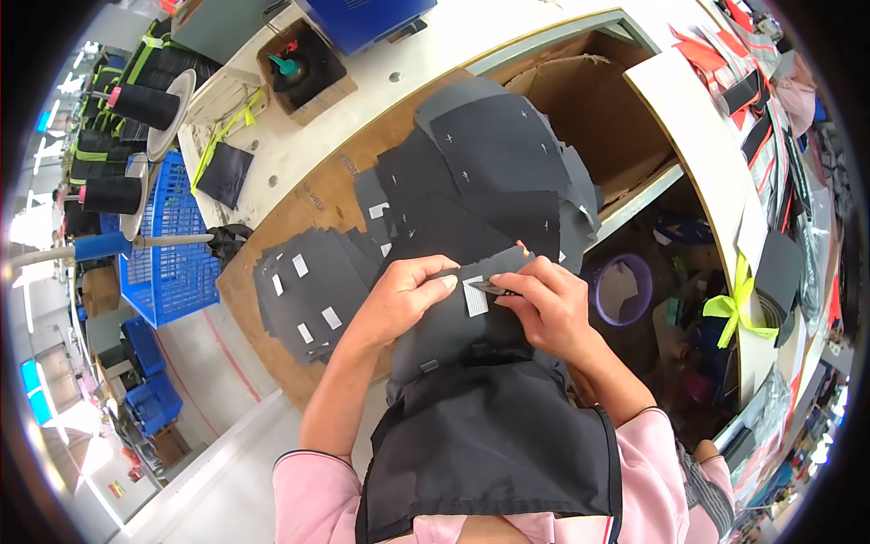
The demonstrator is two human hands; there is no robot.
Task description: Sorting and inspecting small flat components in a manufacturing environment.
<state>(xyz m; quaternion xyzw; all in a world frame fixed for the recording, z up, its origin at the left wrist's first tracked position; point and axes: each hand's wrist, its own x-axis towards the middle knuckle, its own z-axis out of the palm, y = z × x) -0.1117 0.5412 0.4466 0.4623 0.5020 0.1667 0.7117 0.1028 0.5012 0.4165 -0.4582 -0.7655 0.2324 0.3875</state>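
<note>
A: Layout?
B: Left hand [399,297] at far edge of thin dark-grey fabric-like panel [438,334], near centre; grip unclear. White rectangular patch [476,301] on it; slim dark metal tool [488,287] over that, clamped in right hand [555,304].
A: Handling?
B: Probably light, bendy; hold by edges.
A: Hidden?
B: Tool's handle, under fingers.

Lighting is bright, with glare [82,418] at left.

Worktable [362,104], white, round-holed: is bordering a brown board [272,220]. Second tabletop [686,136], white: is running down the right, beyond a dark opening. Floor [217,394], pale: is showing thin red lines [229,352] at left. Lights [86,419], white: are glaring near both far edges.
</note>
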